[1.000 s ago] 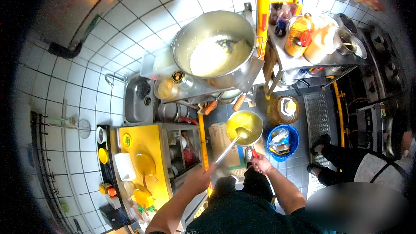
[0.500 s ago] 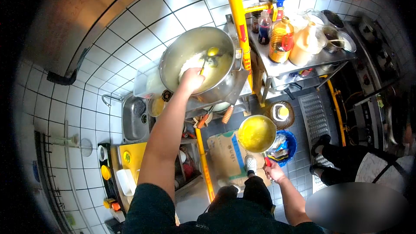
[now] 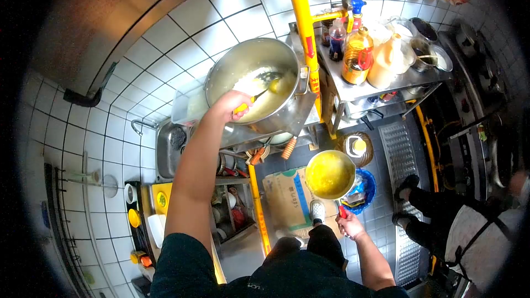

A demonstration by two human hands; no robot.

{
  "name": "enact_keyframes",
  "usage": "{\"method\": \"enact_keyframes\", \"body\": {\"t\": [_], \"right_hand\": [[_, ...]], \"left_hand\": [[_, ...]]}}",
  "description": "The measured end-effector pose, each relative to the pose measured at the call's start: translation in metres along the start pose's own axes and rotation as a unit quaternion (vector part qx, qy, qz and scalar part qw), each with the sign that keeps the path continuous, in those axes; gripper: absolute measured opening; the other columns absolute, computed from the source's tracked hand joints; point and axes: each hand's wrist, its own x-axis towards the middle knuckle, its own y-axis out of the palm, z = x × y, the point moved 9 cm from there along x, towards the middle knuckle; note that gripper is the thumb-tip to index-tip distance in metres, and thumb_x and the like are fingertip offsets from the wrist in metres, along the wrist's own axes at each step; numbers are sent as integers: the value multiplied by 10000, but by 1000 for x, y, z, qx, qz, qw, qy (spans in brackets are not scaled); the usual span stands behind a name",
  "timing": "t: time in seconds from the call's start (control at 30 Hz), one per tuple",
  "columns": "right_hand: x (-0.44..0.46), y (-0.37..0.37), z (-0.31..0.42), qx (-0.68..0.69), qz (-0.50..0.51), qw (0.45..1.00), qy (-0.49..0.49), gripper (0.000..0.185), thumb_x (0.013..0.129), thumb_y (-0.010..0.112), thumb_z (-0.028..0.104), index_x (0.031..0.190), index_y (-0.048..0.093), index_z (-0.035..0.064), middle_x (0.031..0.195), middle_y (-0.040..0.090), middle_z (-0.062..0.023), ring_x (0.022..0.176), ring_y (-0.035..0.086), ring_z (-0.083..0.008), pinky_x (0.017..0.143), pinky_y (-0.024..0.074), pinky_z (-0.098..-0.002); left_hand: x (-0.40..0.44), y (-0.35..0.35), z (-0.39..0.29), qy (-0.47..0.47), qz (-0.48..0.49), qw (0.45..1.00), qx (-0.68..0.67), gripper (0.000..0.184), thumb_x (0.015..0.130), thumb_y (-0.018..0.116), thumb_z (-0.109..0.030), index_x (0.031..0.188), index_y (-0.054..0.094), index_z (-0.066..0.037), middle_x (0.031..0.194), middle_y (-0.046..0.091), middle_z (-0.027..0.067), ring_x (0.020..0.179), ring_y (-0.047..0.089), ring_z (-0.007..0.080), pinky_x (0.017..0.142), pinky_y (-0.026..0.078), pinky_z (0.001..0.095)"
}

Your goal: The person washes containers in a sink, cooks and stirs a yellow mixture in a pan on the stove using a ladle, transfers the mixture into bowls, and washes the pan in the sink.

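Note:
My left hand (image 3: 234, 104) is closed round the yellow handle of a stirring utensil (image 3: 259, 96). Its dark head reaches into a large steel pot (image 3: 223, 69), and the exact kind of head is hard to make out. A yellow blob (image 3: 274, 84) shows by the head, beside a pale whitish mass (image 3: 249, 84) in the pot. Low on the right, my right hand (image 3: 350, 225) grips the red handle of a saucepan (image 3: 330, 174), held above the floor. Yellow contents cover the inside of the saucepan.
Bottles (image 3: 358, 55) crowd a steel shelf (image 3: 353, 91) at right. Beneath it stand a large jug (image 3: 358, 148) and a blue bin (image 3: 371, 190). Flattened cardboard (image 3: 284, 198) lies on the floor. A co-worker (image 3: 475, 237) stands at far right; a sink (image 3: 168, 154) is at left.
My left hand has drawn back left and down toward the pot's near rim, and the utensil lies at a lower slant. The saucepan has barely moved. The co-worker's body has shifted.

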Motion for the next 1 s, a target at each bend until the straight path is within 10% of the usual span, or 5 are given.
{"method": "enact_keyframes", "body": {"t": [0.37,0.67,1.0], "right_hand": [[-13,18,10,-39,2,999,2,95,858,615,48,887,539,95,574,483,-7,408,426,-113,378,349,-268],[-47,59,33,-178,39,983,14,221,884,612,107,1087,529,78,593,511,-4,414,457,-104,354,366,-266],[-44,198,17,-201,138,969,30,133,893,618,81,990,529,65,573,465,12,392,413,-100,357,328,-264]], "left_hand": [[-53,-3,63,-7,55,927,-372,227,860,638,-103,1046,517,-55,764,544,76,495,443,82,395,317,214],[-268,15,112,111,22,886,-450,364,905,549,-100,1263,536,-30,696,571,99,394,441,129,322,326,261],[-381,80,319,148,-160,976,28,528,866,628,-47,1391,567,-68,721,625,67,559,521,119,562,421,257]]}}
